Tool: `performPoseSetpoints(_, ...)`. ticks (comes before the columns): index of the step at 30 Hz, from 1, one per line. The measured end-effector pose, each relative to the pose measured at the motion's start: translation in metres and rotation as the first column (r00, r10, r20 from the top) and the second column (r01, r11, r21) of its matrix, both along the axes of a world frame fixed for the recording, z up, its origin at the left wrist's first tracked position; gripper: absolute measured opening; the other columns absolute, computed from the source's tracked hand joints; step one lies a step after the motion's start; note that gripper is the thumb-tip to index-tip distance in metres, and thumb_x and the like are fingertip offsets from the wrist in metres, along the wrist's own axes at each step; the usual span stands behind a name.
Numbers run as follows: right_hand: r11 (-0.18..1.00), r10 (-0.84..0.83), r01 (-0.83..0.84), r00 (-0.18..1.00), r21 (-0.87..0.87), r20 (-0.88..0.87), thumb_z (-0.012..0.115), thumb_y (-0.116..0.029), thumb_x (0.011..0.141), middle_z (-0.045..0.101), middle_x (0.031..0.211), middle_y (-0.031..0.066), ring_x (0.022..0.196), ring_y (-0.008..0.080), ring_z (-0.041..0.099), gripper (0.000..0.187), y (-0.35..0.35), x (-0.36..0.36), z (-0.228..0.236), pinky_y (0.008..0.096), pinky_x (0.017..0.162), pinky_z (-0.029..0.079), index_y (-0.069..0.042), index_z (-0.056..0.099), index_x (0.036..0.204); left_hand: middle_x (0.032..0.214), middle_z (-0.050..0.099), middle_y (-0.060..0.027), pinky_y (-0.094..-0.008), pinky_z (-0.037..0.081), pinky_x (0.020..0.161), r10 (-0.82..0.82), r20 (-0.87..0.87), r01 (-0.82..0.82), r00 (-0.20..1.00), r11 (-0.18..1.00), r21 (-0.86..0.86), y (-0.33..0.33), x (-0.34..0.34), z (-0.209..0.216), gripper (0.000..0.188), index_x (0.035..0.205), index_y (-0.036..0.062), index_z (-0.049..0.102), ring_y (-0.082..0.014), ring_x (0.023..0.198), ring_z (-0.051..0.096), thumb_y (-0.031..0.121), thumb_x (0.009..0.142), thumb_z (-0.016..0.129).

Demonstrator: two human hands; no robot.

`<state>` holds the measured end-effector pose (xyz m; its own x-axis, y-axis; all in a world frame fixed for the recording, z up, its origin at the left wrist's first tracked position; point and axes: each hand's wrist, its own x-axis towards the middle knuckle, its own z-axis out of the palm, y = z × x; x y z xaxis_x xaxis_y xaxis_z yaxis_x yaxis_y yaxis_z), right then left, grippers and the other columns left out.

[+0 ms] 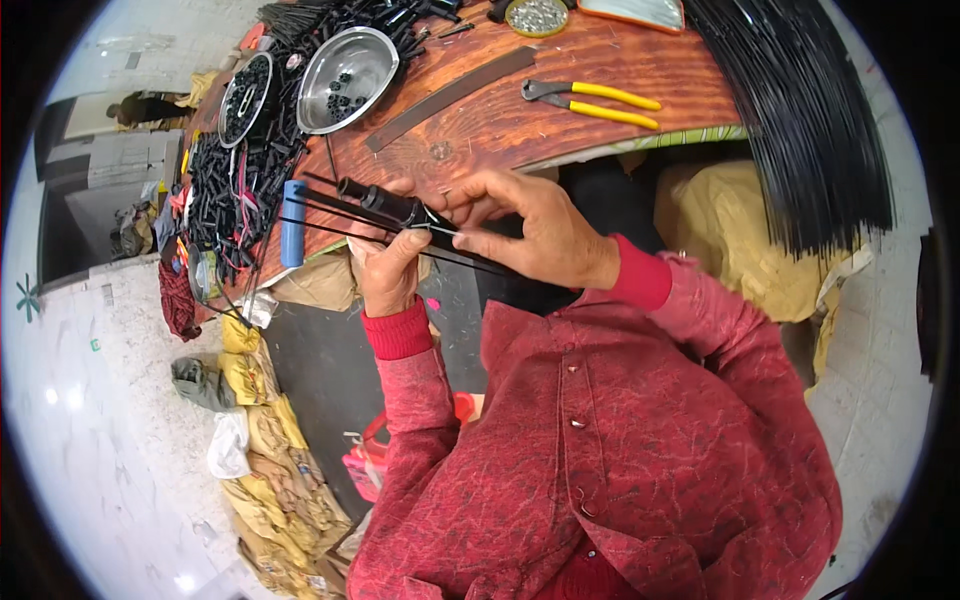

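My left hand (pixel 385 268) grips a black tubular part (pixel 390 205) with several thin black rods (pixel 320 205) fanning out to the left from it. My right hand (pixel 530 228) pinches the same assembly from the right, fingertips at its near end where a thin wire shows. Both hands hover just in front of the wooden table edge (pixel 470 140).
On the table lie yellow-handled pliers (pixel 590 100), a flat dark metal strip (pixel 450 95), a steel bowl (pixel 350 75) with small black pieces, a round tray (pixel 245 98), a heap of black parts (pixel 225 190) and a blue cylinder (pixel 292 222). A bundle of long black rods (pixel 800 110) hangs at right. Sacks (pixel 270 460) lie on the floor.
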<state>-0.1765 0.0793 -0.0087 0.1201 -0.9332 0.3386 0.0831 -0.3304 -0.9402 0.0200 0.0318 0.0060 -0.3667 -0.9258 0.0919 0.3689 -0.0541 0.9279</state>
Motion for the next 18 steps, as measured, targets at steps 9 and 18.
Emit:
performPoseSetpoints(9, 0.979, -0.142, 0.141, 0.99, 0.146, -0.005, 0.071, -0.006, 0.088, 0.069, 0.105, 0.0136, 0.094, 0.0167, 0.069, 0.039, 0.0, 0.01, -0.013, 0.0293, 0.085, 0.055, 0.002, 0.054, 0.122, 0.094, 0.07, -0.0062, -0.0255, 0.052, 0.076, 0.275, 0.201, -0.27, 0.94, 0.961, -0.053, 0.0, -0.035, 0.014, 0.031, 0.103, -0.0013, 0.067, -0.0128, 0.082, 0.065, -0.004, 0.073, 0.079)
performPoseSetpoints(18, 0.978, -0.097, 0.116, 0.989, 0.172, -0.116, 0.064, -0.018, 0.097, 0.069, 0.086, 0.0045, 0.08, 0.0063, 0.059, 0.024, -0.007, 0.009, -0.02, 0.0236, 0.071, 0.049, 0.003, 0.066, 0.107, 0.091, 0.069, -0.0049, -0.0253, 0.053, 0.075, 0.145, 0.195, -0.14, 0.97, 0.989, -0.04, -0.009, -0.025, 0.015, 0.031, 0.103, -0.0007, 0.067, -0.0119, 0.08, 0.065, -0.005, 0.074, 0.077)
